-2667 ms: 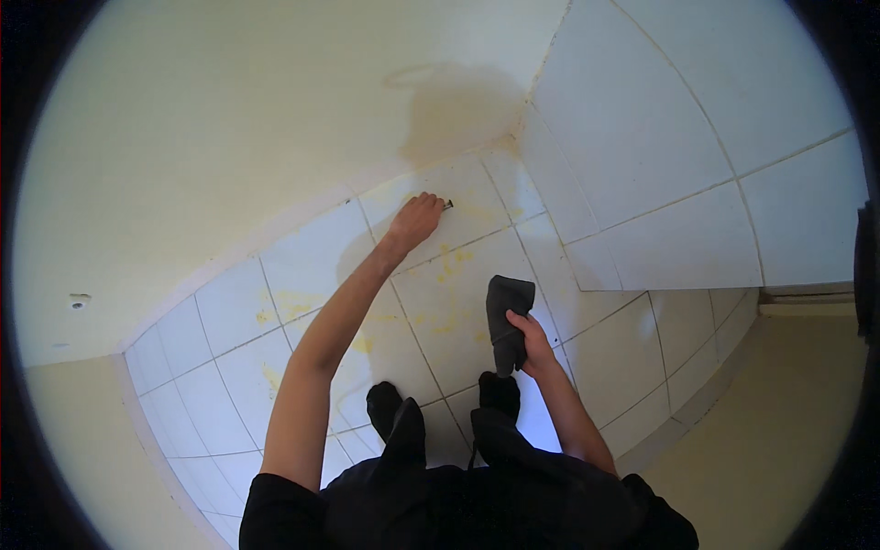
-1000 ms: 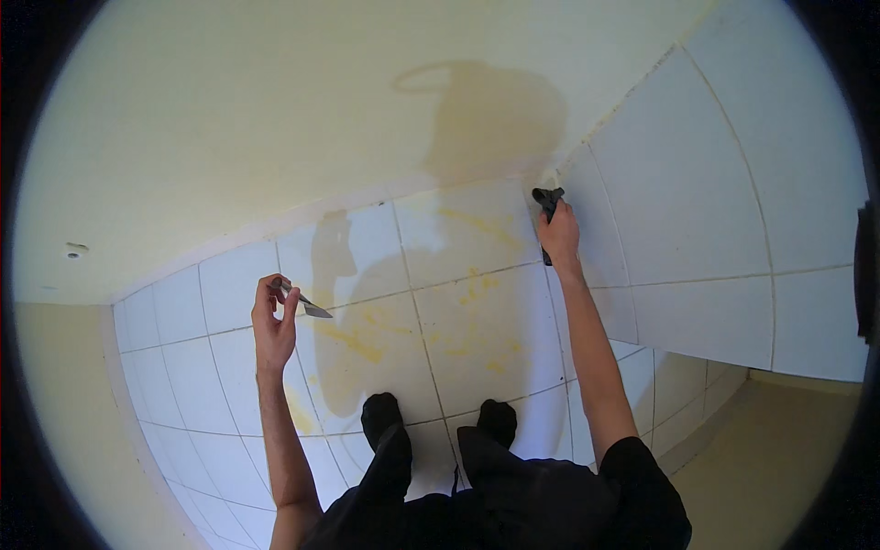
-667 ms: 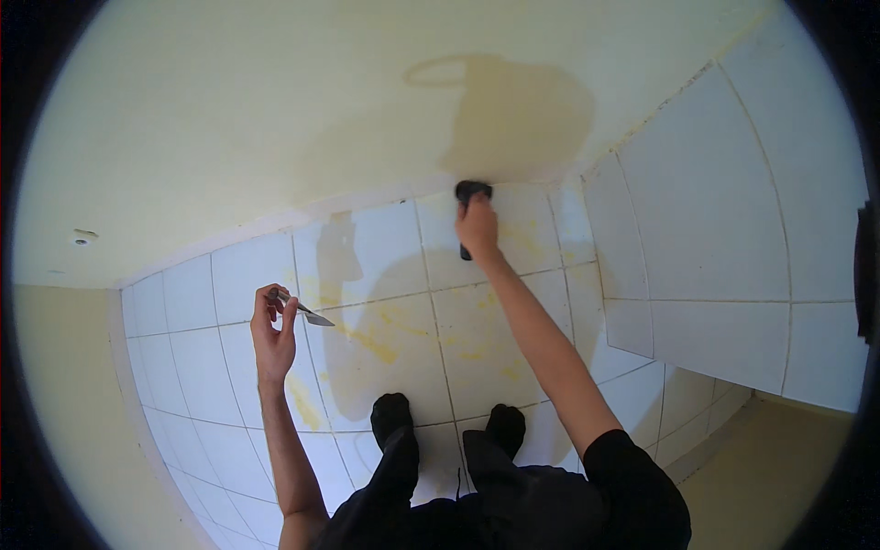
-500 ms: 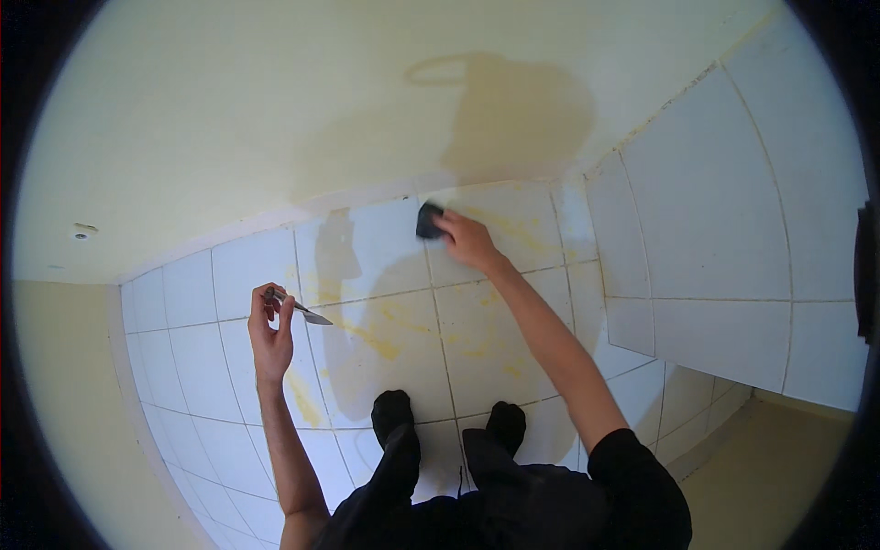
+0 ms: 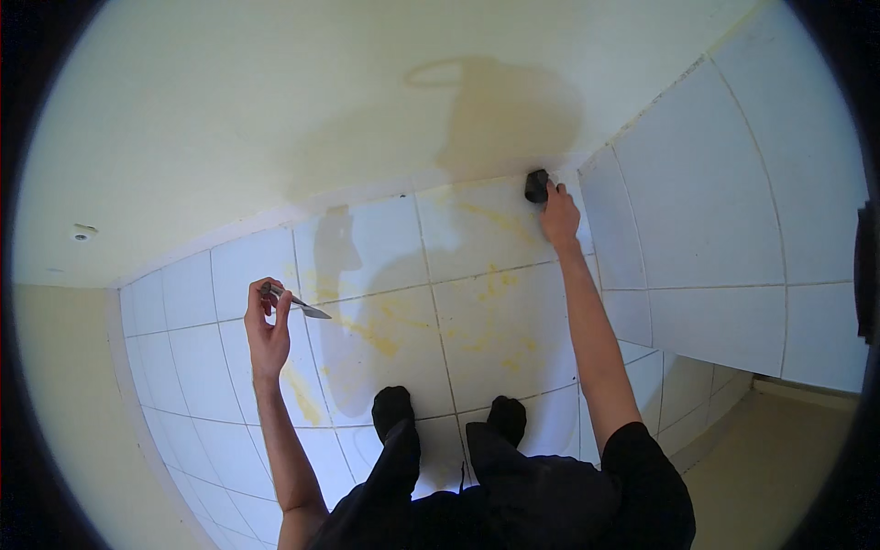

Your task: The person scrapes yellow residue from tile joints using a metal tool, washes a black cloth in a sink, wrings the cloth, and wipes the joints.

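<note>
My left hand [image 5: 269, 335] is closed around the handle of a small metal trowel [image 5: 312, 310], its pointed blade angled to the right above the white floor tiles [image 5: 259, 284]. Farther away and to the right, my right hand [image 5: 560, 218] grips a small black pad-like thing [image 5: 536, 186] at the far edge of the tiles, close to the corner. Whether it is a sponge, a cloth or a rubber spreader I cannot tell. Yellowish smears [image 5: 367, 337] streak the tiles and joints between my hands.
A cream wall [image 5: 275, 101] rises along the far side, and a tiled raised block [image 5: 715, 202] bounds the right. My feet [image 5: 392, 408] in black socks stand on the tiles. A small white fixture [image 5: 83, 233] sits on the wall at left.
My right hand has swept right with the black pad, from the middle of the far edge to near the right corner. The left hand and trowel have hardly moved.
</note>
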`<state>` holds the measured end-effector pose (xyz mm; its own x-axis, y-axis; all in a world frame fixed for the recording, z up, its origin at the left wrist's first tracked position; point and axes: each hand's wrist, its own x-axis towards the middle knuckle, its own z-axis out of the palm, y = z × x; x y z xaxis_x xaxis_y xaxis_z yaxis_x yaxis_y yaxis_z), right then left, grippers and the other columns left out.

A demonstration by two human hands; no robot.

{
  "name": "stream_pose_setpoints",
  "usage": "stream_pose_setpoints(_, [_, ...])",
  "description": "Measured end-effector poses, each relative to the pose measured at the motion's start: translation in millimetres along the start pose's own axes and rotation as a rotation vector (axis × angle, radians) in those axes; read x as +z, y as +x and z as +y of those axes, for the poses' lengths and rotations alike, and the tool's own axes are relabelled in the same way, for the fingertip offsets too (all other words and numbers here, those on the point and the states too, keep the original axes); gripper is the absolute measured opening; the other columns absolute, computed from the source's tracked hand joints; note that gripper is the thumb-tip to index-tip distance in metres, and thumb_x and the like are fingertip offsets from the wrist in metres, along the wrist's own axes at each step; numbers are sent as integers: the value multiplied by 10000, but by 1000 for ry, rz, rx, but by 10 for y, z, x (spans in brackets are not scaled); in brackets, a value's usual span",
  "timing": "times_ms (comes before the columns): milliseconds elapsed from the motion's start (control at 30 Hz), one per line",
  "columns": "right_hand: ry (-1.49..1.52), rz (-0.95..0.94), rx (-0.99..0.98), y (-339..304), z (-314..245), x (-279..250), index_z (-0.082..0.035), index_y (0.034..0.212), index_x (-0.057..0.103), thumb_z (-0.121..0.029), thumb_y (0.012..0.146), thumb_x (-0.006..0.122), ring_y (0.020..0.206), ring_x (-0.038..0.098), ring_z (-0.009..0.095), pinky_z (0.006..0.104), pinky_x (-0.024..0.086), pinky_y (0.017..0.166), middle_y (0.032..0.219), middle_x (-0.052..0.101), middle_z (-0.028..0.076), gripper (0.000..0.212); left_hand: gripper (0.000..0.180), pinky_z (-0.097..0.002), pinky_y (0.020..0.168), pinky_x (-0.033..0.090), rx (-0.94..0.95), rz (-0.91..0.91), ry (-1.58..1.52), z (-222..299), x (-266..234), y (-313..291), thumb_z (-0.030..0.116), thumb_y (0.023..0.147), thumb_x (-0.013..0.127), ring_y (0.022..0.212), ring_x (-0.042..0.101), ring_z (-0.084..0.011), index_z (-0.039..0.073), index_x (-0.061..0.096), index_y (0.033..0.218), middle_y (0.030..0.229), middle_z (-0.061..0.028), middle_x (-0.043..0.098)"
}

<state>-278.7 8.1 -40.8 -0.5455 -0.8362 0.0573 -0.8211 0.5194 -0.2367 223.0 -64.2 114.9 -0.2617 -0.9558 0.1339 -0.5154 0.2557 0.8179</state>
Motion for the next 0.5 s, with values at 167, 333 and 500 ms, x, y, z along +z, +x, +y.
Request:
stream_pose_setpoints(167, [128,27,-316,-499,-382,444,-53,1203,564,-38,789,566,951,599,331,449,520,789,1107,618,139,414,136,-234,651,344,-13,14,0,-39,-5,-46,77,926,595,731,377,-98,46,526,1039,816,6,537])
stream_pose_setpoints(333, [486,-626,-505,-816,-854,-21,-83,1219,568,-15,798,536,1035,573,329,420,483,862,1083,579,136,428,143,-236,647,347,-8,14,-32,17,42,-16,73,921,599,728,398,-91,45,527,1041,814,7,538])
stream_pose_setpoints(500, [583,-122,-260,-501,-433,30,-31,1179,561,-55,807,575,1023,572,369,438,476,846,1090,565,168,373,148,-240,645,347,10,2,-39,142,74,-1,78,917,609,721,407,-92,48,527,1037,815,6,542])
